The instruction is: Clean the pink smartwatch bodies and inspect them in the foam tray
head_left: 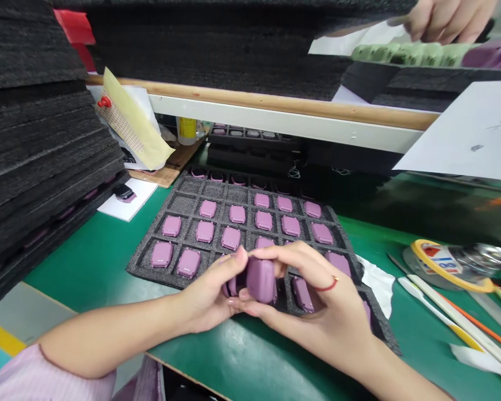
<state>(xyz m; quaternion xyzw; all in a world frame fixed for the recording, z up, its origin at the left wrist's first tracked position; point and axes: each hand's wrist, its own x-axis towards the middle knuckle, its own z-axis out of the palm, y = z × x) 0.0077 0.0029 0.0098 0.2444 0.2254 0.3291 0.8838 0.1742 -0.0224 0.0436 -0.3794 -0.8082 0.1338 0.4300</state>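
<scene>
A black foam tray (192,192) with square pockets lies on the green table and holds several purple rounded casings (207,209). Over the tray's near edge, my left hand (209,292) and my right hand (317,289) meet, both closed around one purple casing (261,278). My left thumb rests on its top; my right fingers wrap its front and right side. A thin red ring band shows on my right hand. More purple casings sit in the pockets just under and beside my hands.
Tall stacks of black foam trays (37,145) stand at the left. A shelf rail (284,114) crosses above, with another person's hand (446,19) at the top right. A tape roll (451,264), strips and a white sheet (471,131) lie on the right.
</scene>
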